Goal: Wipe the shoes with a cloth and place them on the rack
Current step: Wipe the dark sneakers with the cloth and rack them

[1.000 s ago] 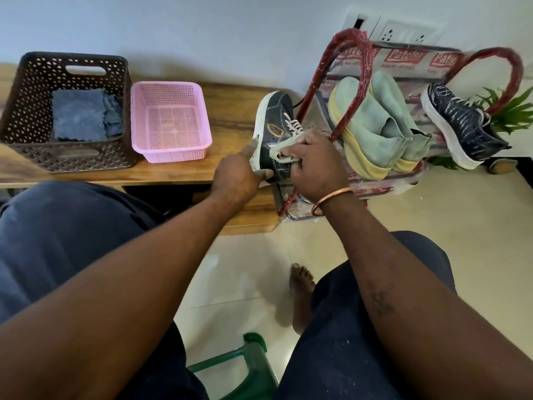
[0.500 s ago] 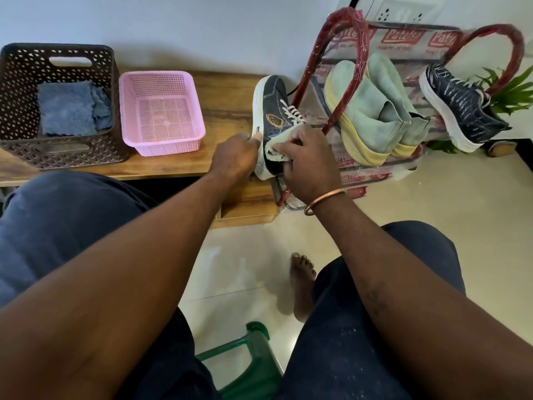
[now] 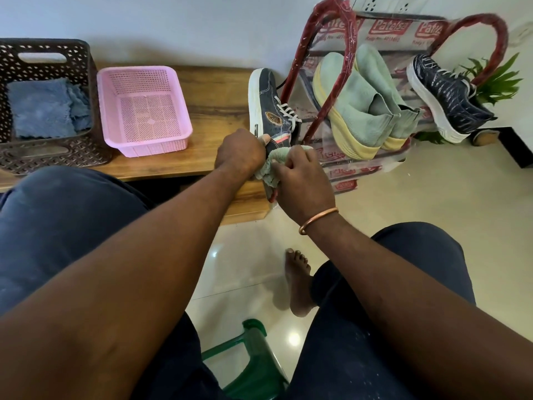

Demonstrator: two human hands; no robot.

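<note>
While L hand (image 3: 240, 151) grips sneaker (image 3: 271, 111) heel, R hand (image 3: 302, 180) pinches cloth (image 3: 272, 167) against it

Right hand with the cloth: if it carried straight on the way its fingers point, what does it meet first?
Most likely the dark lace-up sneaker that the left hand grips: the right hand holds the cloth right at its lower end. Whether cloth and sneaker touch is unclear.
</note>
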